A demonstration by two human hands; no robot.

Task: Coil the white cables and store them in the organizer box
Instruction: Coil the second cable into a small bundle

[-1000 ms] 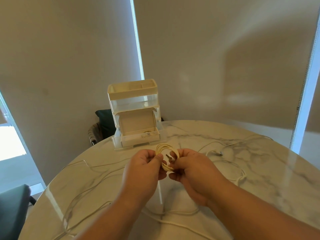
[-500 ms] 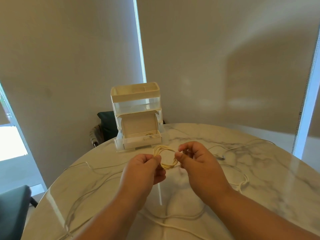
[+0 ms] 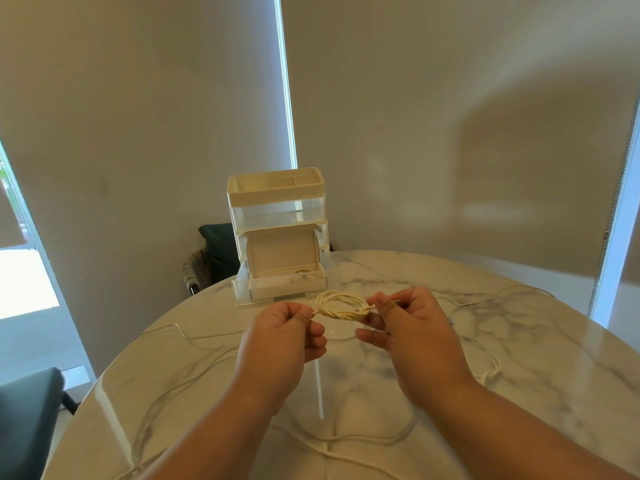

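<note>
A small coil of white cable (image 3: 341, 305) hangs between my hands above the marble table (image 3: 519, 341). My left hand (image 3: 285, 336) pinches the coil's left end and my right hand (image 3: 408, 323) pinches its right end, where the cable tail wraps around the loops. Behind the coil stands the white organizer box (image 3: 277, 233) with its bottom drawer (image 3: 287, 282) pulled out; a coiled cable lies inside that drawer. Loose white cables (image 3: 346, 441) trail over the table near me and to the right.
Another loose cable (image 3: 180, 332) runs along the table's left side. A dark chair (image 3: 214, 254) stands behind the table by the organizer, and another dark seat (image 3: 24, 420) is at lower left. Window blinds fill the background.
My hands have moved apart, stretching the coil out flat between them. The right hand has shifted right with the cable tail pulled tight around the loops.
</note>
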